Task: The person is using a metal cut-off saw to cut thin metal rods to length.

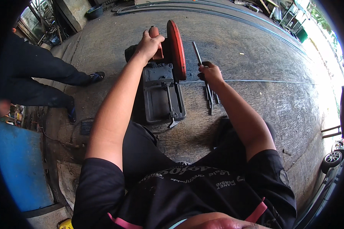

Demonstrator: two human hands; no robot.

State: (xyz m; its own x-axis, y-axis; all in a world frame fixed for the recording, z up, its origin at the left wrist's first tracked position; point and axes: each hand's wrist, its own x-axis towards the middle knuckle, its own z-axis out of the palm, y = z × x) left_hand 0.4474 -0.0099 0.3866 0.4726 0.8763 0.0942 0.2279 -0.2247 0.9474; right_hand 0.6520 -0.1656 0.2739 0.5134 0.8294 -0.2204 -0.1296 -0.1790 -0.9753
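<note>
A cut-off saw stands on the floor in front of me, its grey base (150, 105) fitted with a screw clamp (169, 95). Wrapped around its red handle (154, 32) is my left hand (147, 47). To the right of that hand rises a large red disc-shaped part (176, 49), seen nearly edge-on. My right hand (211, 72), closed, grips a short metal bar (197, 52) that points up and away, apart from the saw. Below this hand, several cut metal pieces (210, 101) lie on the floor. A long thin bar (263, 81) runs from the saw toward the right.
Another person in dark trousers (46, 63) stands close by on the left. Long metal bars (218, 5) lie across the far floor, near a dark tub (94, 12). A blue panel (21, 168) is at lower left, and a vehicle wheel (333, 157) is at the right edge.
</note>
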